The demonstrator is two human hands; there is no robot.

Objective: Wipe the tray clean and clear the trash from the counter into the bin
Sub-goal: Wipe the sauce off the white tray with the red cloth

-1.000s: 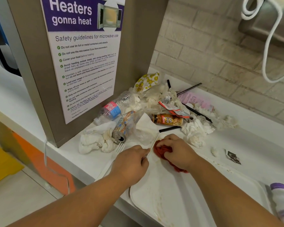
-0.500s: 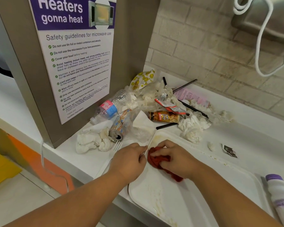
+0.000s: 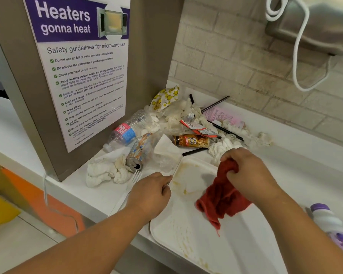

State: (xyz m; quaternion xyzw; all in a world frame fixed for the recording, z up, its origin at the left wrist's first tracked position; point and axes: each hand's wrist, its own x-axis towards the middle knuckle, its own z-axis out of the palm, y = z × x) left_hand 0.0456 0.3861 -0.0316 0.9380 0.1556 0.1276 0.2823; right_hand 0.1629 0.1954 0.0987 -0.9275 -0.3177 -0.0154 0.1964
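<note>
White counter (image 3: 305, 165) along a pale brick wall, with a stained white tray (image 3: 196, 244) at the near edge, its front corner cut off by the frame. The trash pile sits just behind it: crumpled tissues (image 3: 105, 171), plus a plastic bottle (image 3: 127, 131) and a drink can (image 3: 139, 153) on their sides. The right hand (image 3: 248, 173) has its fingers bunched tight round a red cloth (image 3: 222, 196) that dangles over the tray. Can't tell if the tip touches. The left hand (image 3: 149, 192) has its fingers curled onto the tray's left rim, fingertips mostly hidden. A plastic fork (image 3: 136, 177) pokes out just beside it.
</note>
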